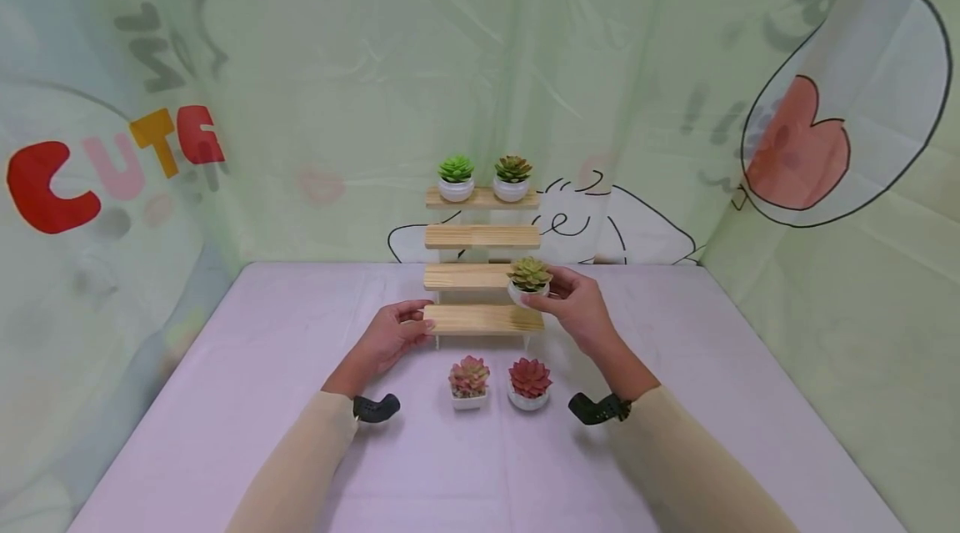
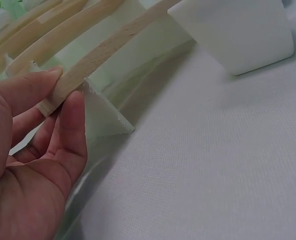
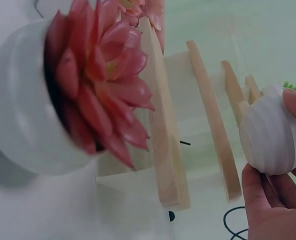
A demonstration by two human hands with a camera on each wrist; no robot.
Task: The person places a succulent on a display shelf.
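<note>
My left hand (image 1: 393,334) pinches the left end of the lowest wooden board of a stepped shelf (image 1: 480,319); the left wrist view shows thumb and fingers around the board end (image 2: 70,82). In my right hand (image 1: 583,309) is a yellow-green potted succulent (image 1: 529,276), gripped by its white ribbed pot (image 3: 270,137). It is held over the right part of the shelf, overlapping the second board from the bottom in the head view. On the top board stand a bright green succulent (image 1: 456,176) and a dark green-brown succulent (image 1: 512,178), both in white pots.
On the cloth-covered table (image 1: 465,475), in front of the shelf, stand a pink succulent (image 1: 468,383) in a square white pot and a red succulent (image 1: 529,383) in a round white pot. A printed green curtain (image 1: 337,99) hangs behind and at both sides.
</note>
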